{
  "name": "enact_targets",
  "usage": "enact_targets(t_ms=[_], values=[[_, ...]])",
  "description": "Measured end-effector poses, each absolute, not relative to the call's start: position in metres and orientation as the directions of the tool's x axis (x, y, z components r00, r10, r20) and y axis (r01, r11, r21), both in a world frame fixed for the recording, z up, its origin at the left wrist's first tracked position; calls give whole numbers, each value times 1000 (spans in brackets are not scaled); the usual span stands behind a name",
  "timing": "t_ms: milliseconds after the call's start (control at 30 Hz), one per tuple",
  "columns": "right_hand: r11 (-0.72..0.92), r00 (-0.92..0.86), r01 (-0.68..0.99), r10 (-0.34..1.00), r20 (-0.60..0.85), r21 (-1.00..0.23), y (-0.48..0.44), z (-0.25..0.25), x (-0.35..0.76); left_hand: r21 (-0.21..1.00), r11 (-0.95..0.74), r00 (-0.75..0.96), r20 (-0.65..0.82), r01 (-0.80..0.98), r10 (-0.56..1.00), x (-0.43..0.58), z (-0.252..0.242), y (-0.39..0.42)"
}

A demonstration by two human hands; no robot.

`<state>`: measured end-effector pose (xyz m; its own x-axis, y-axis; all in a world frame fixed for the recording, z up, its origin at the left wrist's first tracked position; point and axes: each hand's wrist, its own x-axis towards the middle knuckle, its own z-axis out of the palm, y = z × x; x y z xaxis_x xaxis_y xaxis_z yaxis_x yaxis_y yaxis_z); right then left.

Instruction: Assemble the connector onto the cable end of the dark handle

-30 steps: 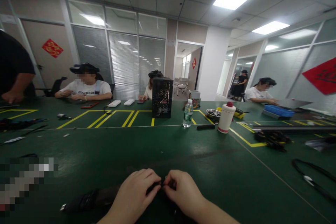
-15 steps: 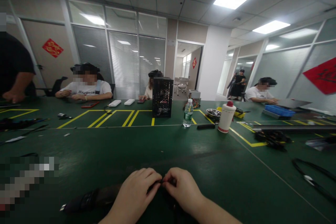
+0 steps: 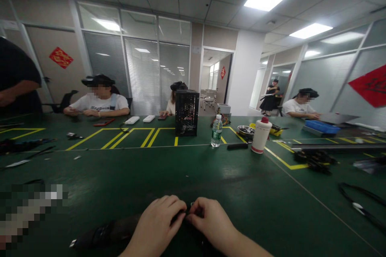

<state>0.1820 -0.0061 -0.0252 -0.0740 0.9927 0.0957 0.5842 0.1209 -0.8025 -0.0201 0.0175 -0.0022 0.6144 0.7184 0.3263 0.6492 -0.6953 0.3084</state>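
A perforated computer case point(image 3: 187, 113) stands on the far side of the workbench point(image 3: 193, 176) — a water bottle point(image 3: 216, 131) just right of it, then a squeeze bottle point(image 3: 260, 135) beside a metal bowl point(image 3: 245, 130) — with the left hand point(image 3: 157, 225) just beside the right hand point(image 3: 211, 225) at the near edge.

Black cable sleeve point(image 3: 102, 233) — matt; bench mat point(image 3: 241, 180) — faintly glossy rubber.

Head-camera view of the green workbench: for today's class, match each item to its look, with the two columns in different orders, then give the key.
Items:
1. water bottle
2. large plastic bottle
3. parts tray
4. mesh-sided case

Looks:
A. black, perforated
B. white, red cap
C. clear
D. bright blue

Pairs: 1-C, 2-B, 3-D, 4-A
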Motion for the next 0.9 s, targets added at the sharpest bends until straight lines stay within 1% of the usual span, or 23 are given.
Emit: enact_targets(t_ms=[133,267,333,500,600,733,900], values=[[102,-63,615,995,80,-782,-8,-22,182,316,-690,609,325,651,723,-19,1,15],[104,-77,587,994,73,-803,-9,-18,180,323,-698,613,333,639,716,-19,3,13],[127,-87,583,992,94,-802,-10,-15,179,321,-706,620,338,631,708,-19,3,13],[219,-103,660,974,202,-719,-11,-10,178,317,-719,623,361,618,694,-19,6,12],[244,-122,694,967,223,-677,-11,-9,177,313,-721,622,365,619,693,-18,6,11],[210,-103,674,976,191,-708,-11,-11,177,314,-695,612,330,647,719,-15,6,9],[130,-51,625,991,126,-770,-12,-17,177,321,-679,592,333,660,734,-15,5,10]])
